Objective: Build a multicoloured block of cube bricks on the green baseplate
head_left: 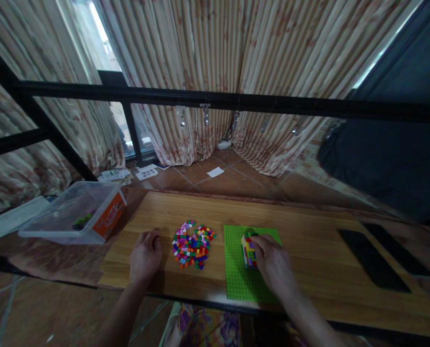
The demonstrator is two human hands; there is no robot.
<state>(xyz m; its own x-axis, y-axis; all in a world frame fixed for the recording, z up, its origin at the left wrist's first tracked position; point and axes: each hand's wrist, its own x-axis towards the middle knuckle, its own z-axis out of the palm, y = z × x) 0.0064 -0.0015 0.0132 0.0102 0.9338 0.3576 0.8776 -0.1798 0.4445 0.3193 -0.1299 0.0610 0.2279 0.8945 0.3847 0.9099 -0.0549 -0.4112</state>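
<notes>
On a green studded baseplate stands a small, multicoloured block built of toy bricks. My right hand reaches over it from the right, thumb and fingertips pinched together at its upper right part. Whatever small brick lies between those fingertips is mostly hidden by them. Left of the baseplate, loose small bricks in many colours lie spread in a rough round patch. My left hand rests on the wooden table just left of this patch, its fingers curled in and nothing visible in them.
A clear plastic box with an orange label and a few dark and green pieces inside stands left of the wooden table. Two flat black objects lie at the right. A black metal bar crosses before the curtains.
</notes>
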